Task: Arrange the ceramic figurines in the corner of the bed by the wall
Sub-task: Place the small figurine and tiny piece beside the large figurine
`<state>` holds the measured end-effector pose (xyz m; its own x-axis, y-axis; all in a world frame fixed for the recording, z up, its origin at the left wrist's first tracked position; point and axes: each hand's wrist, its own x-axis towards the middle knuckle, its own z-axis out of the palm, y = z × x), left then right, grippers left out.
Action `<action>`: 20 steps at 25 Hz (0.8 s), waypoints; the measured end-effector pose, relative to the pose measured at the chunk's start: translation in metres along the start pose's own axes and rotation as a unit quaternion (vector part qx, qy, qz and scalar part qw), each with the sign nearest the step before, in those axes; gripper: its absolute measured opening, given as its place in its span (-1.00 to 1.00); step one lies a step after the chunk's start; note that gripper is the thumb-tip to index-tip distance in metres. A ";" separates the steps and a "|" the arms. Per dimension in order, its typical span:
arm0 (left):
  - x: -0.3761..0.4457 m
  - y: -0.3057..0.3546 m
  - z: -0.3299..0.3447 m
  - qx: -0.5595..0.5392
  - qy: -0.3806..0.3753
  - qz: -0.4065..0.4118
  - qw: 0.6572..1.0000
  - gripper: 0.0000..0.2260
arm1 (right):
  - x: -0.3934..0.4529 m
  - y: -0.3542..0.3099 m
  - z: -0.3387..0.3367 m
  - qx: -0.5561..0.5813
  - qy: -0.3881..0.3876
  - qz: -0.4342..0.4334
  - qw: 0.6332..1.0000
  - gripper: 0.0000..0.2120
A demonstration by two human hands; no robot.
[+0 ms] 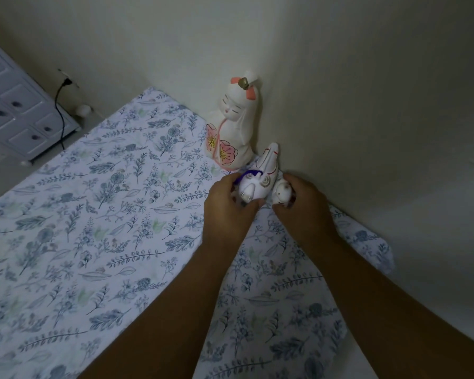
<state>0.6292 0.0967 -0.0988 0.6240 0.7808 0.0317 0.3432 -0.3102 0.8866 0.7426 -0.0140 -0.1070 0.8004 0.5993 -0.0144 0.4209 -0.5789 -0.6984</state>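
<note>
A tall white ceramic doll (234,124) with pink flower sleeves and a pink bow leans against the wall in the bed's corner. Just in front of it stands a white rabbit figurine (257,179) with long ears and a purple cord. My left hand (227,206) is closed around its left side and base. A small round white figurine (282,193) sits to the right of the rabbit, close to the wall. My right hand (303,206) grips it from the right.
The bed (93,228) carries a white sheet with blue floral print. The cream wall (367,105) bounds it at the back and right. A white drawer cabinet (17,113) stands at the far left, with a black cable (59,113) plugged into the wall.
</note>
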 end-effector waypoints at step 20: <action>0.011 0.015 -0.018 0.031 -0.066 -0.018 0.997 -0.56 | -0.008 0.009 0.003 0.034 0.029 0.031 0.999 -0.40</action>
<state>0.6285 0.1107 -0.0768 0.6960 0.7151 -0.0646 0.4074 -0.3192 0.8556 0.7389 -0.0225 -0.1148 0.8478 0.5300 -0.0191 0.3415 -0.5730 -0.7450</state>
